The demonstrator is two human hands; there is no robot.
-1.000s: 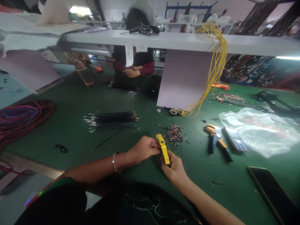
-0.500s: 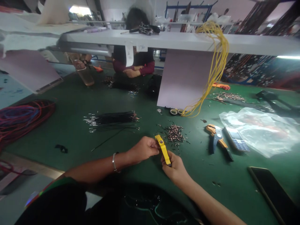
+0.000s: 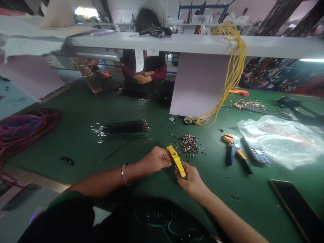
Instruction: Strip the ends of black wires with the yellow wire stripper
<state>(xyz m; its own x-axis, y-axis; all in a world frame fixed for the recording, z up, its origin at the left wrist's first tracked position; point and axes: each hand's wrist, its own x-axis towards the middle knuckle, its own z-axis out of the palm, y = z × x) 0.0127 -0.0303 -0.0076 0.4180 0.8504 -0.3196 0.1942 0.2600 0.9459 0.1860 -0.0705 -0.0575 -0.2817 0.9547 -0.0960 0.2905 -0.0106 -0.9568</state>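
Observation:
My right hand (image 3: 189, 177) is wrapped round a yellow tool (image 3: 177, 162), which tilts up and to the left. Just left of the tool's upper end, my left hand (image 3: 157, 161) is closed in a pinch; whatever is between its fingertips is too small to make out. A pile of small copper-coloured pieces with dark ends (image 3: 189, 143) lies right beyond the tool. Beyond my left forearm lies a bundle of short black wires (image 3: 124, 127) with bare metallic ends. A single black wire (image 3: 113, 152) lies nearer to me on the green table (image 3: 81, 145).
An orange and blue hand tool (image 3: 236, 150), a keypad phone (image 3: 257, 149), a plastic bag (image 3: 288, 141) and a dark smartphone (image 3: 295, 206) lie on the right. Red and blue wire coils (image 3: 22, 128) are at left. Yellow wires (image 3: 234, 74) hang from a white shelf (image 3: 197, 44). Behind it sits a person (image 3: 144, 76).
Both hands keep nearly the same pose. The yellow tool and my right hand have shifted very slightly to the right.

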